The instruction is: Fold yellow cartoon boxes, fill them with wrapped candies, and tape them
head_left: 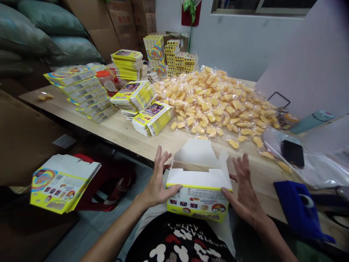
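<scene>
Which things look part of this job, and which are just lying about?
Likely in use: open printed carton, touched by left hand and right hand; flattened cartons; wrapped yellow pieces.

Likely just lying about: black smartphone; teal bottle; orange-lidded jar.

Black top (177, 238), white lettering (191, 233), white mouse-head prints (181, 253)

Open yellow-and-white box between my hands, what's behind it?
Beyond the box and its raised white flap are the wooden tabletop and, farther back, a heap of wrapped yellow pieces. Whatever part of the tabletop the box and flap cover can't be seen.
</scene>
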Tool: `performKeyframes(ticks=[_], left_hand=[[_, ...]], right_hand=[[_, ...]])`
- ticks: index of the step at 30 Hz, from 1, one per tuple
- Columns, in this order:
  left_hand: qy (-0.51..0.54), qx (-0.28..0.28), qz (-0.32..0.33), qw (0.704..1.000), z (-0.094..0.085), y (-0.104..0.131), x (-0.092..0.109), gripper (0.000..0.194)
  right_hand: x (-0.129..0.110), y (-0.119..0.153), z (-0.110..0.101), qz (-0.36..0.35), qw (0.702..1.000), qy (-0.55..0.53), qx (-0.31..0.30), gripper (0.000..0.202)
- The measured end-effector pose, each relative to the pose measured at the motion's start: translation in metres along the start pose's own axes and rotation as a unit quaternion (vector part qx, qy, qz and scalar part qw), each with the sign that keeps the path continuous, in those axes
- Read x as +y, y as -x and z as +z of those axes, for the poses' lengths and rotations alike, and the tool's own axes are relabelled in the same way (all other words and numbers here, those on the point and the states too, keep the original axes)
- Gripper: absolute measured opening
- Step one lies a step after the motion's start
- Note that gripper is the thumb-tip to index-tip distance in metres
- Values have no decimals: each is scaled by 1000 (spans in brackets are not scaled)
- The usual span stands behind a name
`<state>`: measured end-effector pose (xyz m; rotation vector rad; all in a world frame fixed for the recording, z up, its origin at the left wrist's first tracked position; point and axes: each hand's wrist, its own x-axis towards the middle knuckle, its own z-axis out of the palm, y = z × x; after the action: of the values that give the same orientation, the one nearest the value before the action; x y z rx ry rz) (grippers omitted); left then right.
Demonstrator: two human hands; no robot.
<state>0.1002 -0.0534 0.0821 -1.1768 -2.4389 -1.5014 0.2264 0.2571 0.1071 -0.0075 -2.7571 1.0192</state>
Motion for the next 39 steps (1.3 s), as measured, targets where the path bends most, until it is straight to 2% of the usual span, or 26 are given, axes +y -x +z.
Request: performKeyframes(ticks=[2, 5, 8, 11, 13, 15, 16, 18, 20, 21, 22, 24, 26, 27, 29, 31, 34, 36, 39], left_hand=[[0, -71, -5, 997, -2, -8, -3, 102], [-47, -202, 38, 978, -9, -23, -3, 87], [-60, -291, 61, 953, -14, -36, 2, 81], [-42, -355, 75, 931, -16, -46, 12, 71], [-11, -375, 74, 924, -17, -50, 16, 62], [43, -363, 40, 930, -15, -53, 16, 49], [71, -332, 12, 941, -13, -53, 13, 44], [102, -203, -36, 973, -6, -53, 3, 45], [85, -51, -61, 993, 4, -54, -12, 58], [76, -7, -69, 995, 9, -55, -20, 73], [78, 6, -82, 994, 13, -56, -28, 86], [118, -32, -113, 986, 19, -60, -39, 98], [156, -75, -127, 977, 22, -62, -43, 96], [162, -88, -127, 975, 22, -63, -43, 89], [156, -107, -108, 976, 19, -61, -40, 65], [144, -143, -68, 977, 13, -58, -36, 39], [104, -226, -8, 969, 2, -53, -31, 32], [72, -269, -7, 960, -3, -53, -29, 31], [20, -270, -31, 962, 1, -55, -25, 26]], right_hand=[[10, 0, 5, 28, 999, -44, -14, 84], [18, -7, 2, 7, 993, -42, -110, 70], [16, -18, -8, -36, 975, 1, -220, 58], [7, -26, -19, -45, 947, 40, -314, 52], [2, -29, -25, -43, 938, 39, -341, 52], [1, -31, -29, -25, 943, -5, -332, 54], [3, -32, -29, -5, 950, -43, -308, 54], [11, -37, -27, 48, 967, -133, -213, 55], [22, -47, -19, 91, 974, -184, -99, 58], [27, -54, -14, 103, 975, -188, -60, 63], [31, -61, -8, 109, 976, -186, -40, 70], [35, -79, 4, 103, 974, -194, -52, 84], [34, -94, 12, 78, 968, -221, -92, 89], [33, -100, 15, 58, 967, -222, -112, 84], [28, -105, 15, 6, 970, -185, -159, 61], [24, -103, 11, -58, 967, -120, -218, 42], [20, -92, 2, -120, 943, -46, -308, 44], [17, -84, 1, -117, 934, -3, -338, 50], [15, -78, 11, -94, 932, 57, -345, 44]])
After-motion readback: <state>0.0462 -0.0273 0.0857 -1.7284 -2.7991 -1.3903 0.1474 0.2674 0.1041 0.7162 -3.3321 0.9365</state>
